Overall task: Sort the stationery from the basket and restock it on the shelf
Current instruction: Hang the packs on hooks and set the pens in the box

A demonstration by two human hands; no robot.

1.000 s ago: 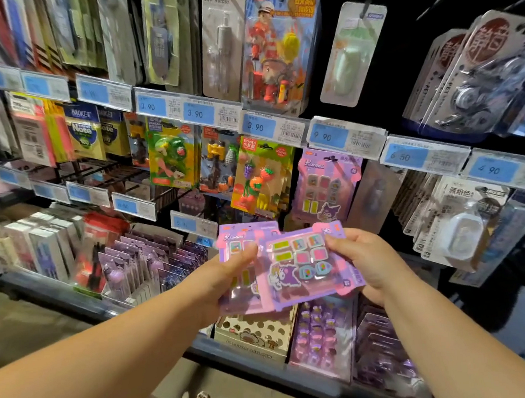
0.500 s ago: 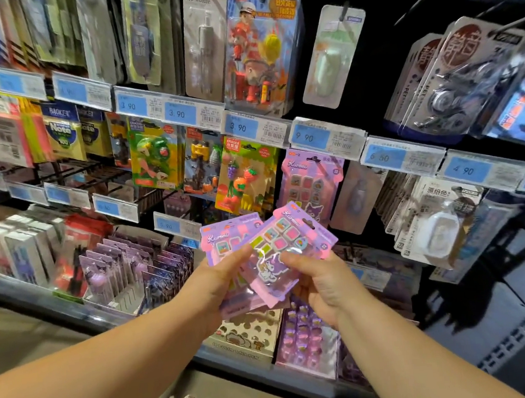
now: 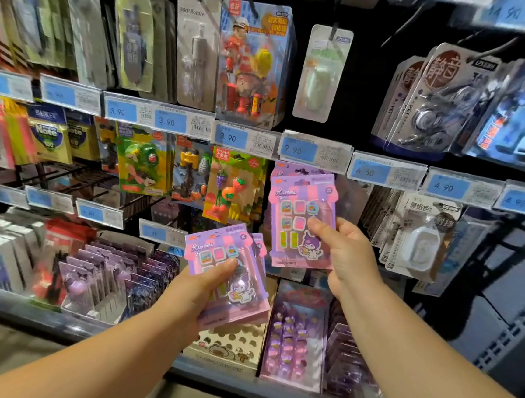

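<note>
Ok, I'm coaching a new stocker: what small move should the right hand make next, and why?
Probably raise the Kuromi pack in the right hand slightly and hang it in front of the matching pack just behind it, under the 9.90 tag; the left hand holds spare packs to follow.

Your bare forearms reach forward and up from the bottom corners, left from the lower left and right from the lower right. Your left hand [image 3: 193, 297] sits lower, its thumb laid across the front of a small stack of packs [image 3: 218, 250] and its fingers hidden behind. Your right hand [image 3: 347, 258] is higher and just to its right. It pinches a single pack [image 3: 299, 202] upright by the lower right corner, thumb on the front. The hands do not touch.
</note>
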